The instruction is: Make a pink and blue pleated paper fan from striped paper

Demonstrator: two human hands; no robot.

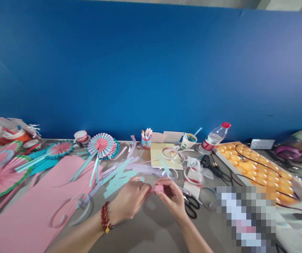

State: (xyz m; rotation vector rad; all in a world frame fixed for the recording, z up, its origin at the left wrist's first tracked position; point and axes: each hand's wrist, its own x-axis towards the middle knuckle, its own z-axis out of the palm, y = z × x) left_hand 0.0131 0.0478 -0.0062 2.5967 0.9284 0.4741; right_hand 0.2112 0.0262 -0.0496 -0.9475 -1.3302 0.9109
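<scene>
A small folded piece of pink paper [157, 188] is pinched between my two hands over the grey table. My left hand [133, 197], with a red bead bracelet at the wrist, grips the paper's left end; its fingertips are partly hidden. The fingers and thumb of my right hand [172, 199] close on its right end. Just beyond my left hand lie mint green paper strips [119, 181] and lilac strips [142, 170]. Black-handled scissors [191, 205] rest beside my right hand. Large pink paper sheets [38, 200] spread out to the left.
Pleated paper fans [100, 144] lie at the left. A pen cup [146, 141], a paper cup [188, 141] and a tilted water bottle [214, 138] stand by the blue partition [151, 70]. Tape rings [193, 175] and an orange padded tray [251, 165] are to the right.
</scene>
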